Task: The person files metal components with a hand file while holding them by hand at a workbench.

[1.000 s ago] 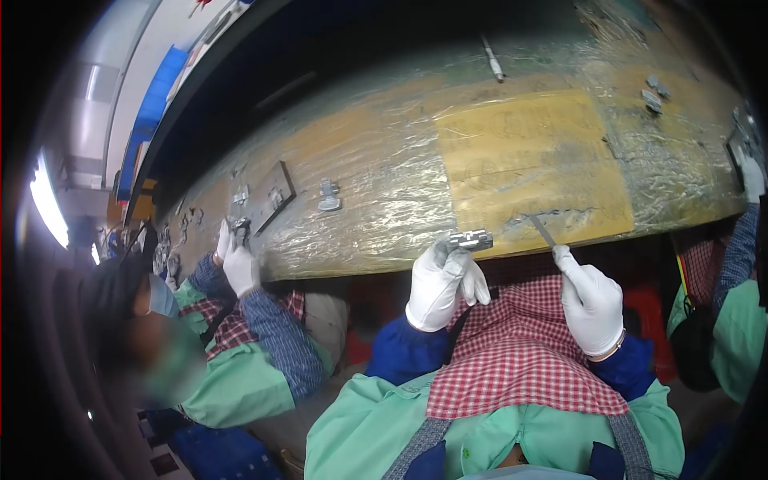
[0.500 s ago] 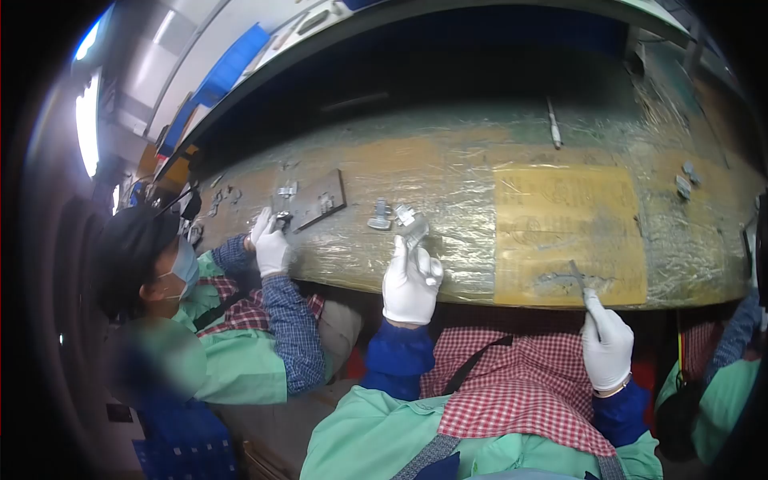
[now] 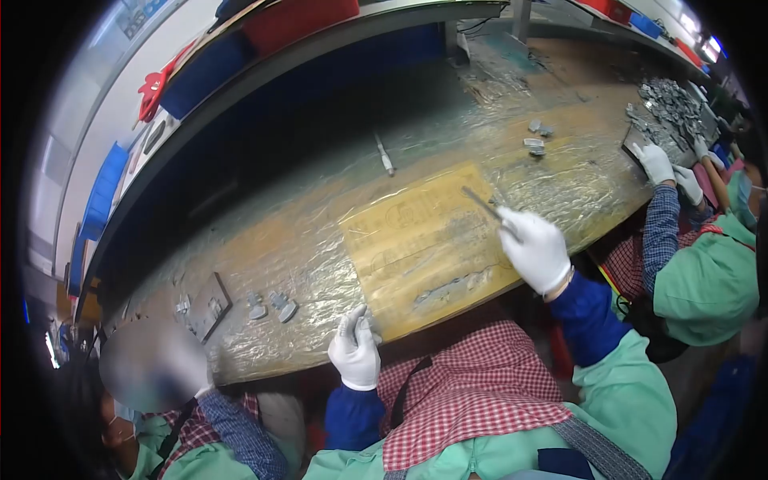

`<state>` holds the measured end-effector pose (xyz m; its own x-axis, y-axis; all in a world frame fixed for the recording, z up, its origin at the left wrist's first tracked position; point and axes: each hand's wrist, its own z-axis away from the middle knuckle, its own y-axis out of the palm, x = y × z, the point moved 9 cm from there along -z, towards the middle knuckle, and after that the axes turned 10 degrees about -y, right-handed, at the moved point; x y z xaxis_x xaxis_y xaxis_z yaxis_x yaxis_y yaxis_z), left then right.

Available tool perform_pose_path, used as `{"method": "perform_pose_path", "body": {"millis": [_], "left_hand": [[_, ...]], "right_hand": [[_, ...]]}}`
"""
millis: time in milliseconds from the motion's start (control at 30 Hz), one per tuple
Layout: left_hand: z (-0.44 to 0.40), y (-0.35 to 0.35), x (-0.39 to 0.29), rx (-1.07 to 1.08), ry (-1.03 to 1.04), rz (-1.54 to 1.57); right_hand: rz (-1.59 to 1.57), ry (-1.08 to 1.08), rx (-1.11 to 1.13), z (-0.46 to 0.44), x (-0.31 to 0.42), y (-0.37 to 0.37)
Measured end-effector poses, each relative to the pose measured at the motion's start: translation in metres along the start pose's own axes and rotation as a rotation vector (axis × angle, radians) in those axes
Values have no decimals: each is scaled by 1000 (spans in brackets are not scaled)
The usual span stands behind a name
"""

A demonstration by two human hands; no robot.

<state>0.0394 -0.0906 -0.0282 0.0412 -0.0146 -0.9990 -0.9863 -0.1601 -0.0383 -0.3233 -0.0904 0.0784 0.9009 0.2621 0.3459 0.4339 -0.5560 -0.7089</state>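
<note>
My right hand (image 3: 538,252), in a white glove, is closed around a thin, flat grey file (image 3: 482,202). The tool points up and left, over the right part of a yellow sheet (image 3: 424,240) with a grey dust streak on it. At the table's front edge, by the sheet's lower left corner, is my left hand (image 3: 356,352), also gloved. Its fingers are loosely bent and apart, with nothing visible in them. Left of it lie two small grey metal parts, one metal part (image 3: 282,306) beside another metal part (image 3: 256,306).
A white pen-like tool (image 3: 385,154) lies behind the sheet. Small metal pieces (image 3: 534,146) rest to its right. Co-workers sit on both sides; the right one's gloved hand (image 3: 656,163) is by a heap of metal parts (image 3: 674,110). A dark board (image 3: 211,308) stands at left.
My view has swung to the right. My left hand has come away from the metal parts, back to the table edge. My right hand has moved the file farther over the sheet.
</note>
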Motion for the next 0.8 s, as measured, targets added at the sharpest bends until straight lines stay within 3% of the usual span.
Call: {"method": "perform_pose_path", "body": {"millis": [133, 200, 233, 267, 300, 333, 367, 433, 467, 500, 533, 567, 600, 633, 667, 700, 733, 800], "left_hand": [[0, 2, 1, -18, 40, -63], [1, 1, -3, -24, 191, -207], [1, 0, -2, -23, 214, -293], [0, 2, -5, -28, 221, -357], [0, 4, -6, 9, 98, -282], [4, 6, -32, -28, 280, -416], [4, 6, -28, -17, 218, -415], [1, 7, -19, 16, 132, -329], [0, 7, -25, 19, 136, -326], [-3, 9, -16, 62, -28, -426], [-3, 8, -23, 6, 96, -412], [1, 10, -30, -37, 217, -388], [3, 16, -34, -29, 244, -410], [10, 26, -43, 8, 277, -473], [17, 38, -55, 45, 314, -541], [28, 55, -57, 125, 378, -570], [36, 72, -59, 232, 308, -708], [54, 92, -74, 196, 441, -648]], "right_hand": [[199, -30, -25, -36, -88, 8], [289, 51, 21, -56, -130, 4], [368, -38, -24, -60, -159, 8], [365, 13, 71, -67, -174, 10], [343, 81, 150, -70, -199, 19], [419, 230, 337, -66, -230, 33], [336, 276, 319, -63, -261, 45], [274, -37, 223, -59, -290, 66], [189, 53, 202, -51, -308, 76], [95, 118, 181, -45, -271, 68], [103, 133, 162, -38, -231, 64], [-36, 35, 17, -24, -201, 63], [-300, 78, 2, -14, -155, 61], [-321, 63, 142, -17, -83, 49], [-338, 49, 135, -9, -40, 44], [-412, 72, 174, 6, -16, 49], [-450, 107, 254, 20, 3, 56], [-569, 201, 250, 44, 44, 67]]}}
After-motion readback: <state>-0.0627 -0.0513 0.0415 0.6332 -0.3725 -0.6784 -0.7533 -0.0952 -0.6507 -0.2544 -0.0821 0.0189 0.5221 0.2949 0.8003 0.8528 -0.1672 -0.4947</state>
